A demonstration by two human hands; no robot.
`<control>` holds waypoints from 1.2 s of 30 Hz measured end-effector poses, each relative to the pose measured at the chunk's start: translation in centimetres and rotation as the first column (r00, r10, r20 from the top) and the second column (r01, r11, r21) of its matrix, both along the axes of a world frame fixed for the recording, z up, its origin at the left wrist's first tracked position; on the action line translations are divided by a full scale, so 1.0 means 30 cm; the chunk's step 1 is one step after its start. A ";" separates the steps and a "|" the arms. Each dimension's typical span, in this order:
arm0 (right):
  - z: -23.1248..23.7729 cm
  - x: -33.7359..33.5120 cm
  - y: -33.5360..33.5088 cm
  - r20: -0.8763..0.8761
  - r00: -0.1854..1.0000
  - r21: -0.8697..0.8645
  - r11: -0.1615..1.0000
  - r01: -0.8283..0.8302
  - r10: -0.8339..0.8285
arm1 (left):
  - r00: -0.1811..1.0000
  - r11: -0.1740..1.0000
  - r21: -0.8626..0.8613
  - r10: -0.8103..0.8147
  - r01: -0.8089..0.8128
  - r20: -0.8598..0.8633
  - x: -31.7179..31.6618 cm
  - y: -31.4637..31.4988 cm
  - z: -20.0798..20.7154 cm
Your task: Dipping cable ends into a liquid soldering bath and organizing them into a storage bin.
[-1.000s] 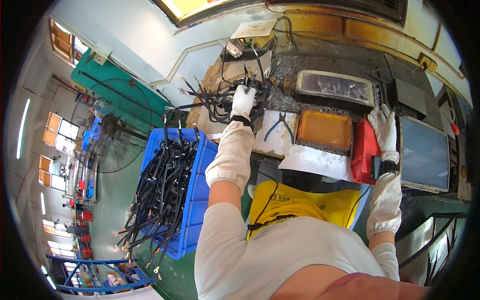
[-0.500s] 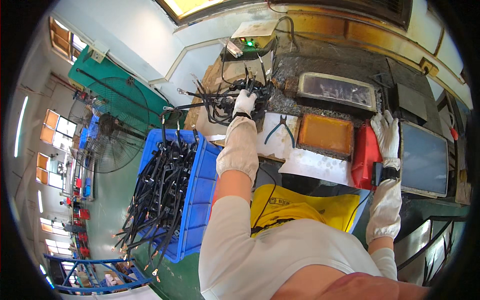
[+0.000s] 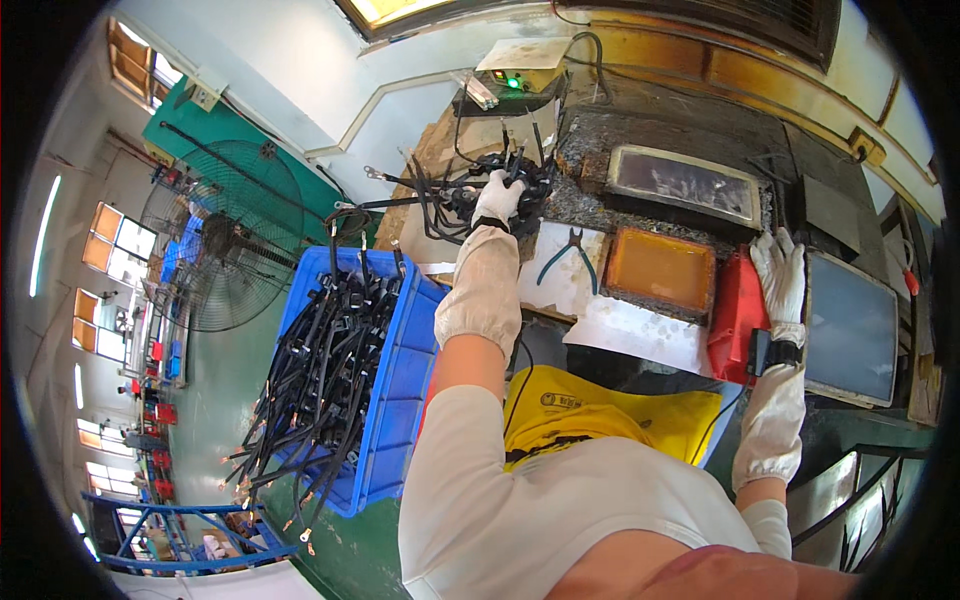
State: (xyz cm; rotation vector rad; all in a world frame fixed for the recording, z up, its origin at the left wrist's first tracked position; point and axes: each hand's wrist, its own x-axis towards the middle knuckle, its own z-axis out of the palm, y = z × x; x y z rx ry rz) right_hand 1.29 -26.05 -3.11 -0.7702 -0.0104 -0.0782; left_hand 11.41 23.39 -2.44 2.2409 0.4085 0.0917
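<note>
My left hand (image 3: 497,198), in a white glove, reaches into a tangled heap of black cables (image 3: 436,212) with metal ring ends on the bench. Its fingers are bent and closed among the cables; their tips are partly hidden, so how many cables they grip does not show. My right hand (image 3: 778,272), also gloved, lies with fingers stretched out beside a red box-like object (image 3: 733,318), holding nothing. Between the hands are blue-handled pliers (image 3: 570,258), resting on white paper, and a shallow tray of amber material (image 3: 660,272).
A blue crate (image 3: 402,365) full of similar black cables (image 3: 325,370) stands left of me. Behind the heap is a control box (image 3: 520,66) with a green light. A rectangular framed pot (image 3: 684,186) sits farther back, and a grey-blue panel (image 3: 850,325) lies at right. A large fan (image 3: 222,240) stands left.
My left hand has moved slightly farther into the cable heap. The whole view has shifted a little; my right hand stays by the red object.
</note>
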 end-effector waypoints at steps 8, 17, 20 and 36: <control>-0.001 0.005 -0.006 -0.018 1.000 0.021 1.000 -0.004 0.005 | 0.988 0.967 0.252 -0.082 0.047 0.129 -0.196 -0.041 0.114; -0.024 0.015 -0.020 -0.047 0.999 -0.034 0.999 0.024 -0.026 | 0.898 0.931 0.322 0.014 -0.172 0.439 -0.631 0.081 0.103; -0.041 0.022 -0.032 -0.042 0.999 -0.006 1.000 0.011 -0.011 | 0.820 0.788 0.430 0.159 -0.441 0.550 -0.765 0.177 0.125; -0.077 0.045 -0.078 -0.011 0.999 0.049 0.998 -0.043 0.044 | 0.808 0.450 0.736 0.547 -0.505 0.220 -0.933 0.326 -0.038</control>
